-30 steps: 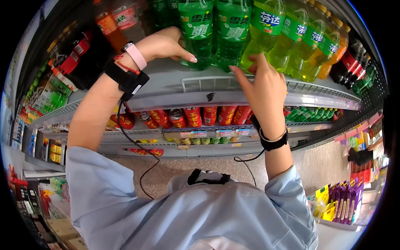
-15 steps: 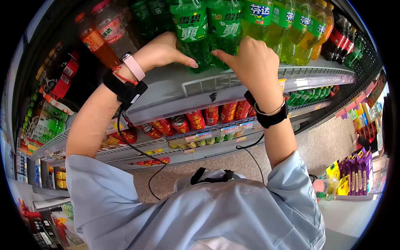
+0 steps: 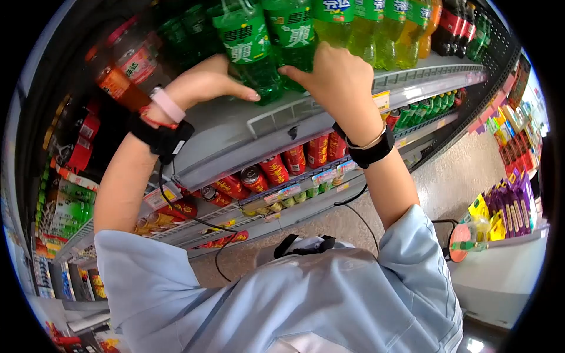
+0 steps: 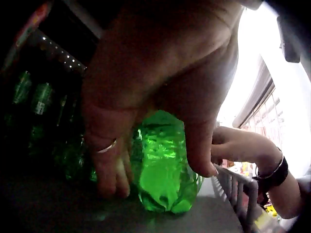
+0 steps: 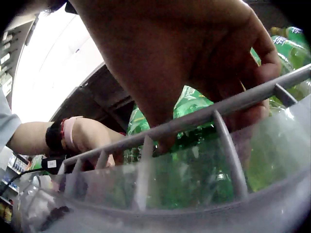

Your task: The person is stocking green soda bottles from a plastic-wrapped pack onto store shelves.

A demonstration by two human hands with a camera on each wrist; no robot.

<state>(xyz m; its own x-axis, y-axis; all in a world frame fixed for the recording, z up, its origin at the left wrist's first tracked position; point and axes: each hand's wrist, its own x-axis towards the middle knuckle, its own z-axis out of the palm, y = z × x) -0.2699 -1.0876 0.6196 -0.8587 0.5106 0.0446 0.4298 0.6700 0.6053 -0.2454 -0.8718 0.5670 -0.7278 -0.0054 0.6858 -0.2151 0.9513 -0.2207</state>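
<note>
Two green soda bottles stand side by side at the shelf's front in the head view. My left hand (image 3: 203, 80) grips the lower part of the left green soda bottle (image 3: 242, 44), thumb in front. The left wrist view shows that bottle's clear green base (image 4: 163, 172) between thumb and fingers, low over the shelf surface. My right hand (image 3: 342, 79) holds the right green soda bottle (image 3: 292, 29), its thumb across the front and its fingers round the far side. In the right wrist view the wire rail partly hides this bottle (image 5: 193, 103).
A low white wire rail (image 3: 279, 117) edges the shelf. Yellow-green soda bottles (image 3: 333, 26) stand right of my hands; orange-red and pink-labelled bottles (image 3: 138, 65) stand left. Red cans (image 3: 273, 169) line the shelf below. A cable (image 3: 191, 210) hangs from my left wrist.
My right hand has come left from the yellow-green bottles to the right green bottle. The left hand stays at the left green bottle. The head view has shifted, and the shelf looks more slanted.
</note>
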